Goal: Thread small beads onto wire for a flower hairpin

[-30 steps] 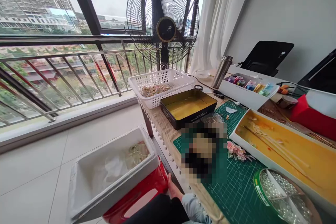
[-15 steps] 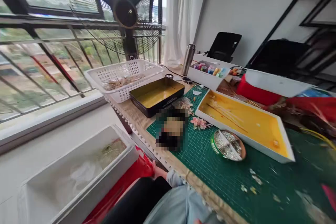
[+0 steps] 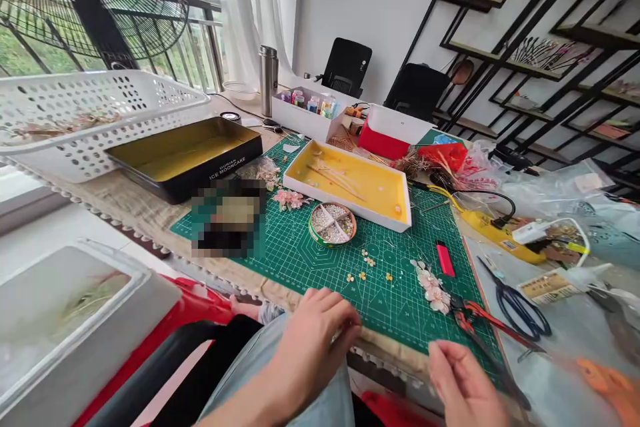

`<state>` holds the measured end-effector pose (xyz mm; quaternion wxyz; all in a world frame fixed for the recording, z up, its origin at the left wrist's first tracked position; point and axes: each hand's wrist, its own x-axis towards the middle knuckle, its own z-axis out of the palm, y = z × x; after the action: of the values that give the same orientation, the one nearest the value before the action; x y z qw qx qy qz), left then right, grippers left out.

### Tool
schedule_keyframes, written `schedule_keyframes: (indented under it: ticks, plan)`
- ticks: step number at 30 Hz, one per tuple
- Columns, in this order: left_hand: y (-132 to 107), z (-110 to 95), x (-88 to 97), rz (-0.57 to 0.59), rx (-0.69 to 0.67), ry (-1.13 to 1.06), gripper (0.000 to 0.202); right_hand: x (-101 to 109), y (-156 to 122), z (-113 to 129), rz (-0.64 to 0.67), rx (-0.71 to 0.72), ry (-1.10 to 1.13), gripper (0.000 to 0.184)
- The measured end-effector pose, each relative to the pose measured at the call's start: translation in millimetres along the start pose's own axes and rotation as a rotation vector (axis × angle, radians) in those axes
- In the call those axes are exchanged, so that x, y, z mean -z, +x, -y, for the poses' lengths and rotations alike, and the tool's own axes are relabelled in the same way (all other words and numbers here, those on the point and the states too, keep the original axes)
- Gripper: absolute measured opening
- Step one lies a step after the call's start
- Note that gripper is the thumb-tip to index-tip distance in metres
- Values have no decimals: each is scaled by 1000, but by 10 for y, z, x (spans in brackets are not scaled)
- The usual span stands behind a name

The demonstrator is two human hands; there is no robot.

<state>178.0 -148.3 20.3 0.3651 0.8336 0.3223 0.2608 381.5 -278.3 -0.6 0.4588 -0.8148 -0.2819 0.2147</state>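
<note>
My left hand (image 3: 320, 330) hangs over the near table edge, above my lap, its fingers curled and the thumb close to them. Whatever may lie inside its grip is hidden. To the right, my right hand (image 3: 463, 380) is closed, thumb against bent fingers, and I cannot see anything between them. Beyond the hands a pale pink flower piece (image 3: 433, 290) rests on the green cutting mat (image 3: 310, 267), beside red-handled pliers (image 3: 480, 313). Several small yellowish flower bits (image 3: 363, 275) lie loose nearby. Farther off is a round divided dish (image 3: 330, 240) of beads.
At right are black scissors (image 3: 523, 307), a pink lighter (image 3: 445, 259), a glue bottle (image 3: 555, 283) and a yellow power strip (image 3: 495, 233). Behind stand a yellow-lined tray (image 3: 350, 180), a black tin (image 3: 185, 160), a white basket (image 3: 100, 100) and a steel flask (image 3: 268, 80).
My view has swung to the right, bringing the shelves, scissors and pliers into sight. Both hands have come up into view at the table's near edge.
</note>
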Motion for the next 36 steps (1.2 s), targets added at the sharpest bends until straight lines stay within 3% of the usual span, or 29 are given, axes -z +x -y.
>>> schedule_keyframes:
  ticks: [5,9,12,20,30,36]
  plan:
    - [406,-148,-184,30,-26,105,12,-31,169,-33,-86,122,-302,44]
    - [542,-149,-310,30,-18,216,12,-100,184,66,-134,163,-366,41]
    - [518,-122,-392,2,-18,313,14,-114,221,136,-154,195,-409,36]
    - [442,-121,-494,-36,-58,411,20,-17,474,22,-15,276,-479,37]
    - [454,-103,-498,-38,-84,408,18,-2,494,-17,60,131,-528,43]
    - [450,-104,-507,-55,-95,411,15,-27,454,24,42,120,-490,41]
